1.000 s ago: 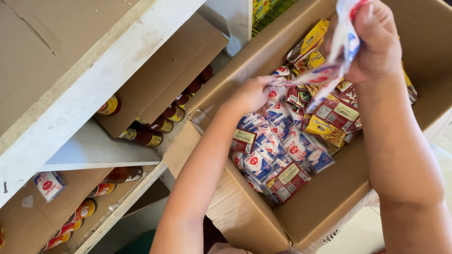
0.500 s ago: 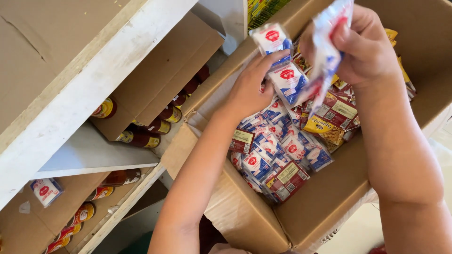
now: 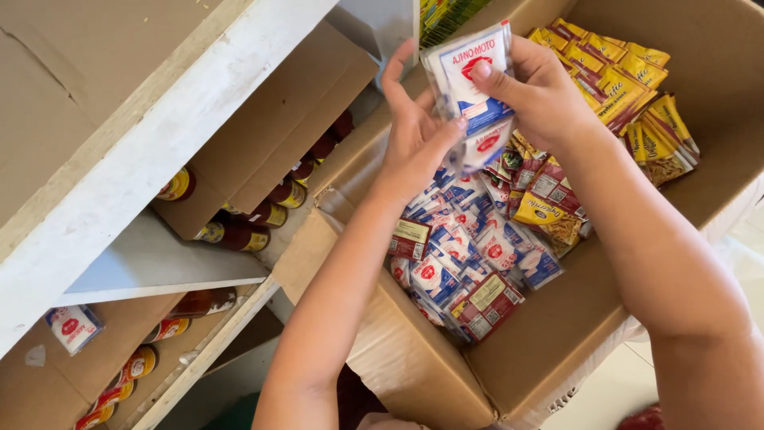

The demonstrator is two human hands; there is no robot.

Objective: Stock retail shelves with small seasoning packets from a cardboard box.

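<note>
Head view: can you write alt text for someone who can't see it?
Two bare hands, left hand and right hand, hold a strip of white and blue sachets above an open cardboard box filled with small packets. Beside it, a white shelf has bottles underneath.

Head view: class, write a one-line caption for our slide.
Both hands, left and right, hold white-and-blue sachets above a cardboard box of mixed packets.
</note>
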